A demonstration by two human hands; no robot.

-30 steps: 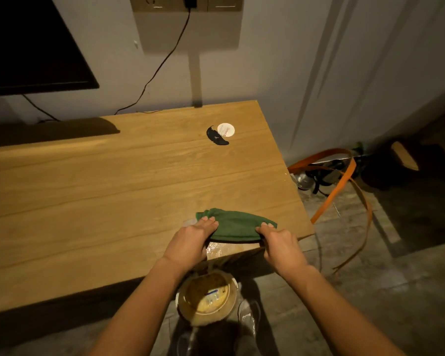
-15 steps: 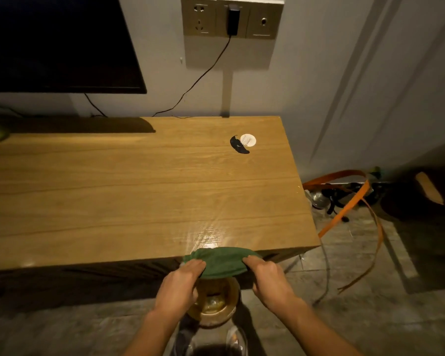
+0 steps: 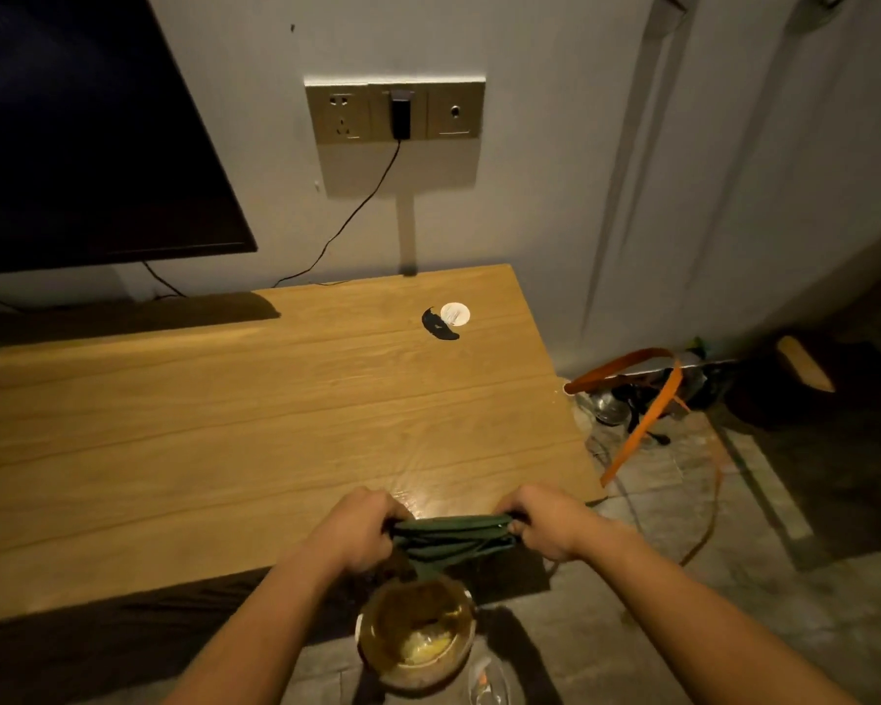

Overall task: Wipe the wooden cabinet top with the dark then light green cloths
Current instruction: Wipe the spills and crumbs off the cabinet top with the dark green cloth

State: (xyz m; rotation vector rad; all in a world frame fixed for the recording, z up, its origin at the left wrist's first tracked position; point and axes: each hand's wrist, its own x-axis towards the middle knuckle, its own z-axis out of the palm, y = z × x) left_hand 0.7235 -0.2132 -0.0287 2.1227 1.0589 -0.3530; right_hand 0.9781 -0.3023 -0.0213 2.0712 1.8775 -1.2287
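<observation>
A dark green cloth (image 3: 451,539) is bunched and stretched tight between my two hands, off the front edge of the wooden cabinet top (image 3: 225,440). My left hand (image 3: 357,531) is shut on its left end and my right hand (image 3: 550,524) on its right end. The cloth hangs above a round bowl (image 3: 418,633) on the floor below. A wet shiny patch shows on the wood just behind my hands. No light green cloth is visible.
A small black object (image 3: 438,325) and a white round disc (image 3: 454,313) lie near the cabinet's far right. A dark screen (image 3: 87,145) hangs at the left. A wall socket (image 3: 395,111) has a cable plugged in. Orange straps (image 3: 647,409) and clutter lie on the floor to the right.
Both hands pulled the cloth off the cabinet top toward me and gathered it into a tight twisted band over the bowl. The view has tilted up.
</observation>
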